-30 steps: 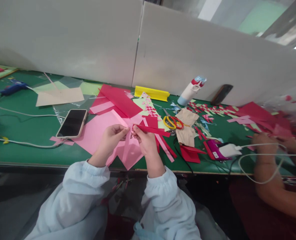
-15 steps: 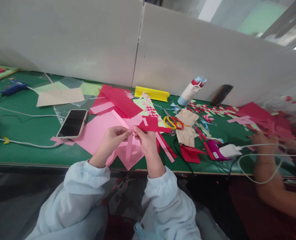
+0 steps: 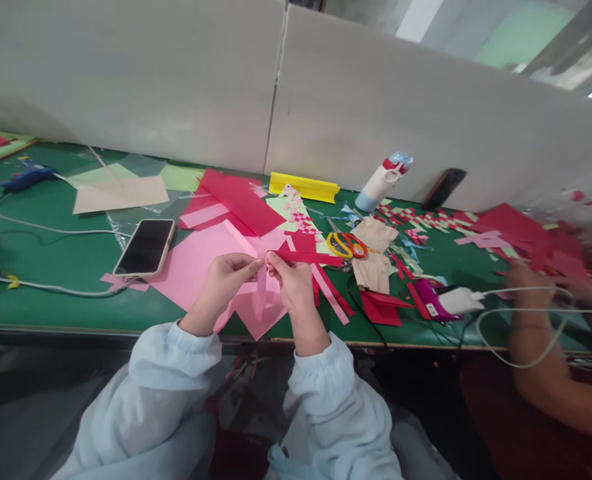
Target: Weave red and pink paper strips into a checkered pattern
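Nudged rightward since a second ago, the left hand (image 3: 227,275) has its fingertips right beside those of the right hand (image 3: 295,283). It pinches a pink strip (image 3: 261,298) that hangs over the pink sheet (image 3: 180,267) on the green table (image 3: 66,267); the right hand pinches a red strip (image 3: 319,258) pointing toward the scissors (image 3: 340,246).

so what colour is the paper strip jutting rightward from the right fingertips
The paper strip is red, head view.

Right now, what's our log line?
left hand: pinching pink paper strip | right hand: pinching red paper strip | smartphone: lying screen up
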Tool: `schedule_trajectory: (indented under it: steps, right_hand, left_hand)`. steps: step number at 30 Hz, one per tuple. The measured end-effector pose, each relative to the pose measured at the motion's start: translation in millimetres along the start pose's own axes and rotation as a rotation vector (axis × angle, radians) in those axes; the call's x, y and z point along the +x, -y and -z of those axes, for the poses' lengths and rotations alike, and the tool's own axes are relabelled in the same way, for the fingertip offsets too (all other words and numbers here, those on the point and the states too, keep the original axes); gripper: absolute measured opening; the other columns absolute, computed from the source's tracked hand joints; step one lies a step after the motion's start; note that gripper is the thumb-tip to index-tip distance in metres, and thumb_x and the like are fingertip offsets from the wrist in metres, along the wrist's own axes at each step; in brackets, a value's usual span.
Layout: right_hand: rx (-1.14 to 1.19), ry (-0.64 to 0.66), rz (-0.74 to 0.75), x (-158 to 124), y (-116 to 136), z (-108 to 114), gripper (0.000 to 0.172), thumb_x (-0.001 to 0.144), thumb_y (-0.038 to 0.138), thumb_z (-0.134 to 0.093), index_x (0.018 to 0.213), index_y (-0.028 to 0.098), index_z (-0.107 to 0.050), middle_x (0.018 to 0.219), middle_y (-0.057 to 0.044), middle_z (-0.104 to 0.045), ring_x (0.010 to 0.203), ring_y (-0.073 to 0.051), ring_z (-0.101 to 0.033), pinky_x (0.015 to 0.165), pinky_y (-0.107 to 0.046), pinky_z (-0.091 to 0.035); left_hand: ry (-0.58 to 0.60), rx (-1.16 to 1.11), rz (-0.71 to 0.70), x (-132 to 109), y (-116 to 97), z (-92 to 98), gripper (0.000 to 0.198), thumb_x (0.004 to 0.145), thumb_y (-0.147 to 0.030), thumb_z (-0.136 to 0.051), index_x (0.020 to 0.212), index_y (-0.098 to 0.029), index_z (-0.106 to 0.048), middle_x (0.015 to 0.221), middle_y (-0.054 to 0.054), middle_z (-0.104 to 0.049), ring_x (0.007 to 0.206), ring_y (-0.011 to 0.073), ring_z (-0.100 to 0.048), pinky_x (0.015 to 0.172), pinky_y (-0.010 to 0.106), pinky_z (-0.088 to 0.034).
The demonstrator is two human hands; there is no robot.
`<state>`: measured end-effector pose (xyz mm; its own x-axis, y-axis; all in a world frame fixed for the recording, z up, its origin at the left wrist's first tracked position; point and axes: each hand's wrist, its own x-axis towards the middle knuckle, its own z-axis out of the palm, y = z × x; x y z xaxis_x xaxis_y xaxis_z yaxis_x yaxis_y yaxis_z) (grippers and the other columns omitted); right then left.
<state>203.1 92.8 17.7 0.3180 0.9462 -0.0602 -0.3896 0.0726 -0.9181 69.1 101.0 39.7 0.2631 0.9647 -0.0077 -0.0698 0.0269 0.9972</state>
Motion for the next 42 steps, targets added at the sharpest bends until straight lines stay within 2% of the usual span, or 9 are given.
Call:
schedule_trajectory:
  steps: [14, 19, 27, 31, 34, 36, 37, 40, 42]
  right_hand:
    - [-0.072, 0.004, 0.028, -2, 3, 0, 0.025, 0.062, 0.036, -0.081, 0.056, 0.016, -0.068, 0.05, 0.002, -0.059, 0.051, -0.011, -0.052, 0.056, -0.027, -0.044]
    - [-0.115, 0.044, 0.032, -4, 6, -2, 0.025, 0.063, 0.035, -0.079, 0.053, 0.016, -0.066, 0.048, 0.003, -0.056, 0.05, -0.01, -0.05, 0.055, -0.026, -0.043]
    - [-0.09, 0.062, -0.014, -2, 2, -1, 0.024, 0.059, 0.035, -0.082, 0.059, 0.015, -0.068, 0.051, 0.002, -0.058, 0.051, -0.01, -0.052, 0.055, -0.027, -0.044]
    - [-0.122, 0.121, -0.048, -3, 4, -1, 0.025, 0.06, 0.037, -0.082, 0.063, 0.015, -0.07, 0.054, 0.002, -0.06, 0.053, -0.01, -0.053, 0.058, -0.027, -0.046]
    - [-0.261, 0.233, -0.094, -1, 12, 6, 0.028, 0.062, 0.039, -0.08, 0.075, 0.015, -0.075, 0.063, 0.0, -0.067, 0.056, -0.011, -0.055, 0.06, -0.027, -0.047]
    - [-0.45, 0.271, -0.066, 1, 23, 17, 0.026, 0.067, 0.039, -0.076, 0.079, 0.015, -0.075, 0.067, -0.002, -0.07, 0.057, -0.012, -0.058, 0.06, -0.028, -0.047]
    - [-0.575, 0.249, -0.016, 2, 29, 25, 0.024, 0.071, 0.038, -0.073, 0.08, 0.016, -0.076, 0.067, -0.002, -0.07, 0.058, -0.013, -0.059, 0.061, -0.028, -0.047]
    - [-0.981, 0.022, 0.157, 6, 47, 50, 0.016, 0.077, 0.032, -0.068, 0.08, 0.019, -0.076, 0.076, -0.004, -0.075, 0.07, -0.018, -0.067, 0.07, -0.03, -0.048]
    - [-1.182, -0.113, 0.184, 9, 55, 65, 0.013, 0.08, 0.027, -0.065, 0.079, 0.02, -0.076, 0.082, -0.004, -0.076, 0.079, -0.02, -0.069, 0.074, -0.03, -0.047]
  left_hand:
    - [0.022, 0.069, 0.019, 2, 1, 3.7, 0.037, 0.072, -0.048, -0.075, 0.079, -0.012, -0.072, 0.077, 0.008, -0.071, 0.074, 0.018, -0.064, 0.073, 0.032, -0.054]
    - [-0.083, 0.086, -0.019, 2, -3, 3.9, 0.036, 0.07, -0.047, -0.077, 0.079, -0.012, -0.073, 0.074, 0.006, -0.07, 0.071, 0.017, -0.063, 0.072, 0.031, -0.055]
    - [-0.064, 0.088, -0.004, 3, -1, 7.6, 0.035, 0.07, -0.046, -0.077, 0.079, -0.012, -0.073, 0.073, 0.006, -0.069, 0.069, 0.016, -0.063, 0.07, 0.03, -0.055]
    - [-0.104, 0.101, -0.03, 4, 0, 10.8, 0.034, 0.071, -0.045, -0.076, 0.078, -0.012, -0.072, 0.072, 0.005, -0.069, 0.07, 0.0161, -0.064, 0.07, 0.03, -0.056]
    - [-0.159, 0.049, -0.056, 7, 1, 15.3, 0.032, 0.072, -0.044, -0.076, 0.077, -0.013, -0.069, 0.069, 0.003, -0.067, 0.065, 0.0144, -0.063, 0.067, 0.03, -0.057]
    - [-0.199, 0.016, -0.077, 9, 2, 19.2, 0.031, 0.072, -0.043, -0.076, 0.076, -0.014, -0.068, 0.067, 0.002, -0.066, 0.062, 0.0135, -0.063, 0.064, 0.029, -0.057]
    - [-0.218, 0.016, -0.088, 10, 2, 21.3, 0.03, 0.072, -0.043, -0.076, 0.076, -0.014, -0.067, 0.066, 0.002, -0.066, 0.062, 0.0134, -0.063, 0.063, 0.028, -0.057]
    - [-0.251, 0.039, -0.113, 12, 1, 26.3, 0.029, 0.074, -0.042, -0.076, 0.076, -0.014, -0.067, 0.068, 0.003, -0.067, 0.063, 0.014, -0.064, 0.063, 0.028, -0.058]
    - [-0.252, 0.047, -0.118, 11, 0, 28.1, 0.029, 0.074, -0.042, -0.076, 0.075, -0.014, -0.067, 0.068, 0.003, -0.067, 0.064, 0.0144, -0.065, 0.064, 0.029, -0.059]
